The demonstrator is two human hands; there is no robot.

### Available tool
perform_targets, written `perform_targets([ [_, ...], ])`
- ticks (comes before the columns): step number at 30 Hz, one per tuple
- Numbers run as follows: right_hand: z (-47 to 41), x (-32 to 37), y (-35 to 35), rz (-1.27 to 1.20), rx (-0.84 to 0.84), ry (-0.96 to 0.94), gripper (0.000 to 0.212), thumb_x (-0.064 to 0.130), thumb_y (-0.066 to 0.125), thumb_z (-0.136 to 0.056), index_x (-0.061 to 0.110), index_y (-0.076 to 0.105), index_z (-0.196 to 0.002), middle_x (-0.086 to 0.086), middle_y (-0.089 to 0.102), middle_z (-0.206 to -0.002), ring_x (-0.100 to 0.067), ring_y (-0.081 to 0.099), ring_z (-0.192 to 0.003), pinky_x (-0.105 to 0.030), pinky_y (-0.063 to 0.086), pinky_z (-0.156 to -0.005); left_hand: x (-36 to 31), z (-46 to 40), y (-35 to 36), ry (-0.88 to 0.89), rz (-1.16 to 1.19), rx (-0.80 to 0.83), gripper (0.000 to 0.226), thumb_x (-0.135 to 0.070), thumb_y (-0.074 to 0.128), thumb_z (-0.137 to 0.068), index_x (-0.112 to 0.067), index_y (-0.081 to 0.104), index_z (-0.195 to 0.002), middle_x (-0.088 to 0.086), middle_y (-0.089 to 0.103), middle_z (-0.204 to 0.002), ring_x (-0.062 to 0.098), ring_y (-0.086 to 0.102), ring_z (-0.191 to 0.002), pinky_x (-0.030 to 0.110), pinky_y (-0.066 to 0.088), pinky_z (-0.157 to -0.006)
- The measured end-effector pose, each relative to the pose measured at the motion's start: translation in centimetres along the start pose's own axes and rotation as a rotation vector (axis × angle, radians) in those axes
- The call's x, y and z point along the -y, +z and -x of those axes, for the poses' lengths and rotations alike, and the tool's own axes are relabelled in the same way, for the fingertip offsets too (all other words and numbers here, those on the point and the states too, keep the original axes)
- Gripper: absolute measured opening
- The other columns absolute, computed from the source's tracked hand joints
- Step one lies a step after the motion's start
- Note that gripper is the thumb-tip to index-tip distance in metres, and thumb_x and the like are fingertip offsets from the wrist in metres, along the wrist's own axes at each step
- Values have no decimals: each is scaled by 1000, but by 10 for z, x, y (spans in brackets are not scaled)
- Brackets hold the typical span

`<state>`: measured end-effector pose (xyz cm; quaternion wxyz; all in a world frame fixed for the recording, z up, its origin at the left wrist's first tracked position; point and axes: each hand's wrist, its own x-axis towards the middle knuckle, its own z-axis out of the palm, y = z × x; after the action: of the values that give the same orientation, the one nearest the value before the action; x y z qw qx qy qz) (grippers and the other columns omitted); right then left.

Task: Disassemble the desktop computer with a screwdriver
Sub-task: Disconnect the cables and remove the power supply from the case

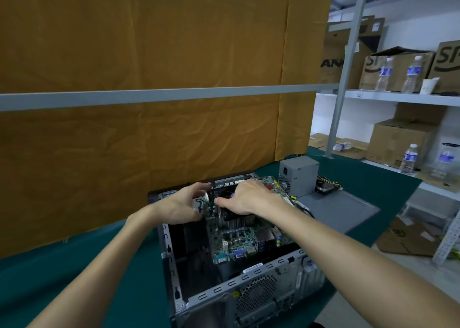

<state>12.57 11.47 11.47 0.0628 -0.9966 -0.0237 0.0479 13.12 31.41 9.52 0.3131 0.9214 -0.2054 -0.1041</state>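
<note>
Nearest, at 6 o'clock, the computer case lies open; right hand grasps the heatsink fan to lift it, left hand loosely curled, steadying the motherboard

both arms reach forward; left hand fingers spread loosely; right hand palm down, fingers curled.

An orange-brown cloth hangs beside white shelving stacked with cardboard boxes.

We read only fragments: "AN" in black on the cardboard box behind the shelf post, and "SF" on two boxes beside it.
</note>
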Motion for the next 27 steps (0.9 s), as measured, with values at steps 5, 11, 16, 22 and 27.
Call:
perform_targets([
  [5,7,16,1,33,-56,74,83,79,51,-83,4,64,-115,-13,60,-122,-28,60,-100,-32,48,-70,24,7,21,-49,215,-284,51,10,36,-96,-14,55,-137,3,55,-140,17,47,-132,27,38,-101],
  [11,25,0,-14,-68,-299,-32,61,74,66,-68,17,49,-59,3,49,-57,-18,45,-49,-26,29,-43,35,4,17,19,320,-592,30,-13,39,-107,-19,65,-123,-7,67,-113,8,61,-87,16,47,-72],
  [16,5,-21,-64,-17,-332,-119,63,81,58,-53,19,48,-59,9,49,-48,-16,47,-43,-22,32,-44,18,-22,10,28,354,-842,25,-17,45,-105,-21,68,-111,1,67,-113,15,63,-105,36,53,-93],
  [22,-44,-70,-79,-104,-40,-207,61,68,76,-52,15,57,-75,-1,54,-64,-21,50,-57,-31,35,-50,8,-65,18,-31,396,-755,22,-12,52,-99,-24,68,-90,-3,67,-77,8,60,-60,16,42,-48],
  [27,-62,-94,-59,-177,135,-231,63,45,84,-53,11,68,-103,-9,74,-92,-27,69,-83,-32,51,-63,7,-85,41,-84,305,-518,13,-17,54,-101,-20,66,-104,-1,63,-86,20,62,-77,30,46,-64],
])
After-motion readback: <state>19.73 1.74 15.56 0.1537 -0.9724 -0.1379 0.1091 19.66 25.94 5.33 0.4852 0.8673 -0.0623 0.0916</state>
